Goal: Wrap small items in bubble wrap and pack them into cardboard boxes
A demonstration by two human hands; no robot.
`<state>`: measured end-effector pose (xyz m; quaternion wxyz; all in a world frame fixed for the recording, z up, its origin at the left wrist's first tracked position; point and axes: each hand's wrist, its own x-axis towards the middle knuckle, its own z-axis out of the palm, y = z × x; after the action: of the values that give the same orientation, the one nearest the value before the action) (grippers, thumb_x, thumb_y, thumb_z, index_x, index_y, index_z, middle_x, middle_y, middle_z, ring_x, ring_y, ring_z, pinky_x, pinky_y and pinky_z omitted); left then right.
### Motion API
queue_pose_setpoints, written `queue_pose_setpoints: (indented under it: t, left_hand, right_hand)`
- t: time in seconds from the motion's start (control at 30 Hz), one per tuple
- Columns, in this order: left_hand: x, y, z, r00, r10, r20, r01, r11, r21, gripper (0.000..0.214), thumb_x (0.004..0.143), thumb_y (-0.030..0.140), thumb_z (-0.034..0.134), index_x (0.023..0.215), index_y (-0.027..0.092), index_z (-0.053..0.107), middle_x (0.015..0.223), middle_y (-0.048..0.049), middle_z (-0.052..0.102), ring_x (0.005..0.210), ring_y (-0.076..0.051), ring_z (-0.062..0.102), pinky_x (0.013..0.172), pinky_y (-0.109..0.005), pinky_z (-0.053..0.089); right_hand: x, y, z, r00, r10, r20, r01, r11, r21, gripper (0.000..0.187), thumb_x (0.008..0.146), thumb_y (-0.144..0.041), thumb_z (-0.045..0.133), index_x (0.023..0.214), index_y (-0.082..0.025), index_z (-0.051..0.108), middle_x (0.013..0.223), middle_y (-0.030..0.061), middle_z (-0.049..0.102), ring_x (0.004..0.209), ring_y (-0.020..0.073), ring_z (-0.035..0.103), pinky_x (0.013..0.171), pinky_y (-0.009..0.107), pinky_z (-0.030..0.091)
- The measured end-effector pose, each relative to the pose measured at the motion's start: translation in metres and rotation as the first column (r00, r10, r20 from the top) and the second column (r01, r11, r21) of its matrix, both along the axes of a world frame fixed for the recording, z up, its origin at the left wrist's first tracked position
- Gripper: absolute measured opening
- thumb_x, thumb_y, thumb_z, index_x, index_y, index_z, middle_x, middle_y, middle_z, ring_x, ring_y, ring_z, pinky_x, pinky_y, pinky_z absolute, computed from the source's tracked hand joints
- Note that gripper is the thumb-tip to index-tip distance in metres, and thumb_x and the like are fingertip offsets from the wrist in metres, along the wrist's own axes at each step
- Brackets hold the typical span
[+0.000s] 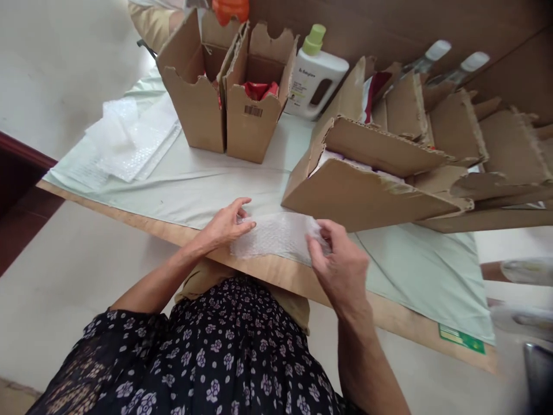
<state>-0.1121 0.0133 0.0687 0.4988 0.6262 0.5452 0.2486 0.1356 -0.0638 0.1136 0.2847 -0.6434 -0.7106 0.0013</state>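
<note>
A strip of clear bubble wrap (279,235) lies near the table's front edge, spanning the space between my two hands. At its left end rests my left hand (227,223), thumb and forefinger apart, with the thumb tip at the wrap's edge. My right hand (339,253) has its fingers curled round the other end of the wrap, thumb toward me. Just beyond the wrap stands a large cardboard box (363,193) with purple-and-white packs partly showing inside.
Flat bubble wrap sheets (129,141) lie at the table's left. Two narrow cardboard boxes (250,129) hold red packets. Behind are a white bottle with a green cap (305,78) and clear bottles (464,69). More cardboard compartments (458,127) fill the right. Another person's arm (155,23) shows top left.
</note>
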Motion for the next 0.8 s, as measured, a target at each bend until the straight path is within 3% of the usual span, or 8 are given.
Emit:
queue_pose_setpoints:
  t: [0.13,0.2,0.37,0.47,0.53,0.6,0.67,0.8]
  left_hand:
    - [-0.013,-0.006,-0.004,0.997,0.016,0.078,-0.011,0.998,-0.058,0.068,0.089,0.044,0.063,0.147,0.011,0.05,0.104,-0.0086,0.069,0.083,-0.018,0.061,0.078,-0.033,0.051]
    - [-0.017,-0.008,-0.006,0.999,-0.007,0.054,0.01,0.999,-0.052,0.067,0.087,0.037,0.064,0.147,0.012,0.05,0.107,-0.0084,0.069,0.079,-0.016,0.06,0.076,-0.032,0.052]
    - [-0.021,-0.006,-0.003,0.973,-0.121,-0.197,0.125,0.992,0.009,0.055,0.087,0.023,0.057,0.141,0.016,0.06,0.091,-0.0035,0.069,0.074,-0.018,0.06,0.077,-0.035,0.053]
    - [-0.019,-0.006,0.003,0.919,-0.074,-0.388,0.153,0.972,0.177,0.053,0.089,0.025,0.057,0.141,0.015,0.062,0.107,-0.0114,0.072,0.094,-0.027,0.067,0.091,-0.046,0.056]
    - [-0.011,-0.012,0.007,0.881,0.03,-0.472,0.174,0.908,0.381,0.054,0.093,0.031,0.059,0.144,0.014,0.059,0.13,-0.0186,0.068,0.118,-0.034,0.064,0.104,-0.053,0.052]
    - [0.001,-0.023,0.008,0.863,0.077,-0.5,0.242,0.806,0.541,0.053,0.099,0.035,0.056,0.147,0.015,0.056,0.15,-0.0214,0.058,0.141,-0.038,0.053,0.116,-0.057,0.044]
    - [0.015,-0.034,0.002,0.836,0.012,-0.549,0.369,0.728,0.578,0.052,0.104,0.036,0.049,0.152,0.016,0.052,0.162,-0.0197,0.048,0.155,-0.037,0.04,0.125,-0.057,0.034]
    - [0.022,-0.048,-0.023,0.676,-0.163,-0.719,0.593,0.698,0.4,0.058,0.106,0.04,0.046,0.157,0.012,0.046,0.168,-0.0218,0.041,0.16,-0.038,0.033,0.13,-0.061,0.022]
  right_hand:
    - [-0.037,0.006,-0.014,0.984,0.158,-0.088,-0.167,0.98,-0.107,0.026,0.097,-0.028,0.057,0.118,-0.02,0.07,0.095,0.0083,0.08,0.082,0.0215,0.074,0.077,0.033,0.056]
    - [-0.035,0.008,-0.016,0.973,0.135,-0.185,-0.162,0.978,-0.135,0.025,0.096,-0.03,0.059,0.116,-0.021,0.071,0.096,0.0076,0.079,0.082,0.0207,0.073,0.077,0.032,0.056]
    - [0.048,0.002,-0.025,0.901,-0.162,-0.403,0.072,0.971,-0.227,0.028,0.091,-0.047,0.065,0.101,-0.021,0.069,0.084,0.0037,0.073,0.072,0.0189,0.066,0.07,0.033,0.054]
    - [0.092,-0.01,-0.034,0.928,-0.276,-0.251,0.204,0.939,-0.278,0.042,0.087,-0.054,0.064,0.108,-0.018,0.07,0.094,0.0115,0.076,0.083,0.0271,0.069,0.078,0.045,0.058]
    - [0.089,-0.017,-0.036,0.957,-0.281,-0.073,0.265,0.948,-0.176,0.047,0.091,-0.051,0.06,0.12,-0.016,0.069,0.116,0.019,0.075,0.104,0.0348,0.07,0.094,0.056,0.055]
    - [0.061,-0.017,-0.038,0.983,-0.179,0.027,0.181,0.981,-0.074,0.046,0.1,-0.042,0.052,0.136,-0.016,0.064,0.139,0.0201,0.068,0.128,0.0356,0.063,0.111,0.058,0.047]
    - [0.022,-0.01,-0.043,0.997,0.036,0.064,-0.03,0.995,-0.092,0.047,0.105,-0.033,0.043,0.147,-0.016,0.058,0.152,0.0169,0.061,0.143,0.0304,0.054,0.12,0.052,0.041]
    - [-0.005,-0.002,-0.067,0.937,0.33,0.11,-0.28,0.903,-0.325,0.054,0.104,-0.036,0.049,0.153,-0.014,0.054,0.163,0.0147,0.051,0.153,0.0301,0.044,0.124,0.048,0.036]
